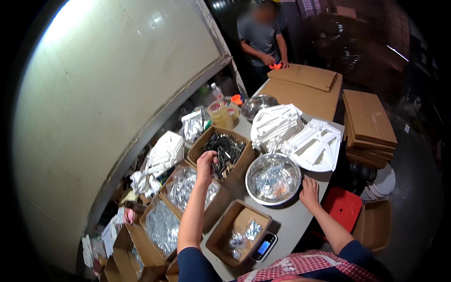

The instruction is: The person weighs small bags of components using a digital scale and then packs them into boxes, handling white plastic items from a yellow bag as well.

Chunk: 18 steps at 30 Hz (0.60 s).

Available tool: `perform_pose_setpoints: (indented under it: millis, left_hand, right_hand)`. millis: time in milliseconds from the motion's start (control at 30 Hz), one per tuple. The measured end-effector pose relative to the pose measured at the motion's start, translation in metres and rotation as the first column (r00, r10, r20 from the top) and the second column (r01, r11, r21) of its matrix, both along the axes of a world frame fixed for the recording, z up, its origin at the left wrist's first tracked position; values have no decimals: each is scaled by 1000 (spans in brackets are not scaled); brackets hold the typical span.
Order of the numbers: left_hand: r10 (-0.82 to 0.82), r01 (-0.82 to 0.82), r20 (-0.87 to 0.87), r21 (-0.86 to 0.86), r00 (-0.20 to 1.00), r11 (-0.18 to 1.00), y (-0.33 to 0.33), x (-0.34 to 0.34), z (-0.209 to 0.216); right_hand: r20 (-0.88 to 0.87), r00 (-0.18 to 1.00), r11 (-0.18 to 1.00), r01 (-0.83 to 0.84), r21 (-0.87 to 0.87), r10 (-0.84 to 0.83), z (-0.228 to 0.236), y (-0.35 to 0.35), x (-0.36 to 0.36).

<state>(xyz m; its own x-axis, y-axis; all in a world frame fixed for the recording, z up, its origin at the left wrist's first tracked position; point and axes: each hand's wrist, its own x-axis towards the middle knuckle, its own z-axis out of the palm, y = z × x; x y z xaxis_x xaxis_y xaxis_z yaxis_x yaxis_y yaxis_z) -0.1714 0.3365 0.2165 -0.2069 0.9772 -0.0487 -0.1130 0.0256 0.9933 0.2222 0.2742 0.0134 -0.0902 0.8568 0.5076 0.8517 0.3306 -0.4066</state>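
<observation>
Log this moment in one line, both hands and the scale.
left hand: at cardboard box, dark parts | right hand: beside steel bowl | scale: display lit

Your left fingers [209, 156] are at the parts box [240, 163]; its walls leave you a way in from above. Between that box and the bowl [253, 191] you have little room. Behind the bowl, the white stacks [277, 126] crowd close and block a low pass. In front of it you get a bare stretch of desk [292, 226], hemmed on the left by the small box [221, 236] and the scale [264, 247]. Your right fingers [308, 186] take up the narrow strip beside the bowl.
</observation>
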Motion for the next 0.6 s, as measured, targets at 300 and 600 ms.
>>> perform_pose_setpoints:
  millis: [300,600]
  left_hand:
    - [22,91,419,-249,908,964,-147,64,2]
    - [-286,334,277,-143,917,932,-255,53,-15]
  right_hand:
    - [67,998,998,-5,-63,9,-11,19,0]
    - [-91,975,979,-199,31,201,-12,9,4]
